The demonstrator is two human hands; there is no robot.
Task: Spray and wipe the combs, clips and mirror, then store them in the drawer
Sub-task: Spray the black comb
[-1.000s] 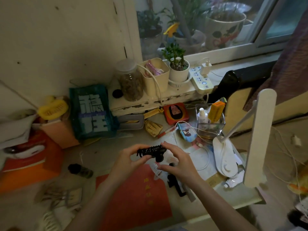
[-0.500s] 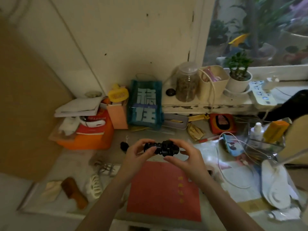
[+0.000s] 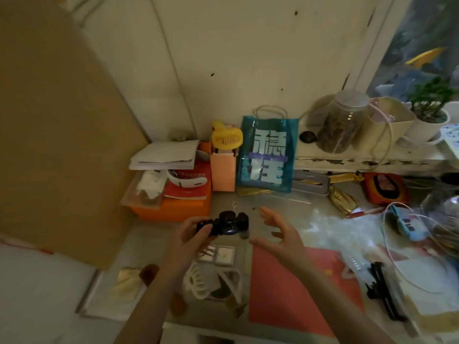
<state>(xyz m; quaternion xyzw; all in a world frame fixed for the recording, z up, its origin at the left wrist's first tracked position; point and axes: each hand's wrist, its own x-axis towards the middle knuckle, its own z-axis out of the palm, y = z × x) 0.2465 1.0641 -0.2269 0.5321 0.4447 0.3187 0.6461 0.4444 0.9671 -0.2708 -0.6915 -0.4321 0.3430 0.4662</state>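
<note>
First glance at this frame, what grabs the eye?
At centre, the left hand holds a black hair clip above the desk, while the right hand hovers open beside it, apart from the clip. Behind them, a teal bag with big pale characters stands against the wall. A red sheet lies flat on the desk under the right forearm.
</note>
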